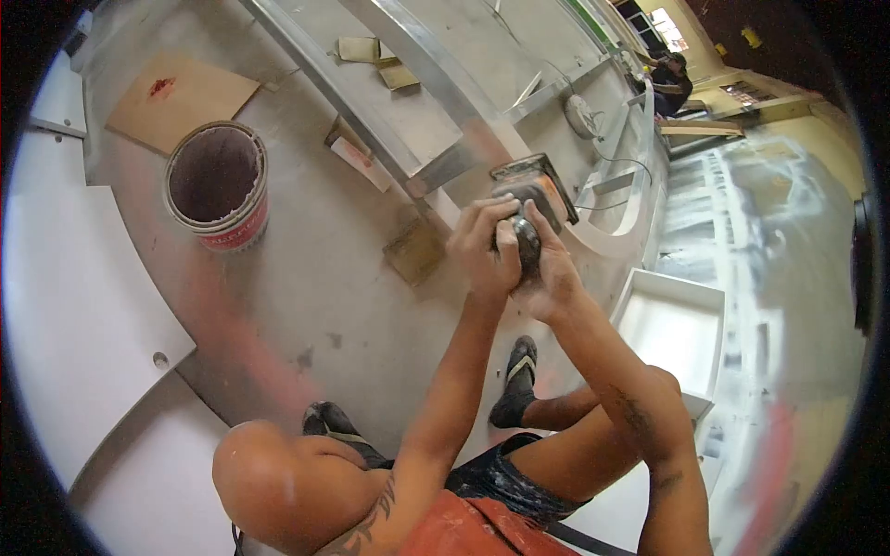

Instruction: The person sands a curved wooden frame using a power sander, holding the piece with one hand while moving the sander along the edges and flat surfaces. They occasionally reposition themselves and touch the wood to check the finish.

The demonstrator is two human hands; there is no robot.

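Both my hands are wrapped around a dusty black sander (536,185) with a square base and an orange patch. My left hand (484,243) is closed on its left side, while my right hand (549,264) grips it from the right with the thumb along the body. The sander's base overlaps a long pale frame piece (482,139) in this view. That frame curves round to the right into a rounded end (607,243).
A paint bucket (246,227) stands on the floor at left, near a cardboard sheet (185,97) with a red stain. Worn sandpaper pieces (414,250) lie about. White panels (83,306) fill the left side; a white tray (672,324) is at right. Another person (669,85) is in the background.
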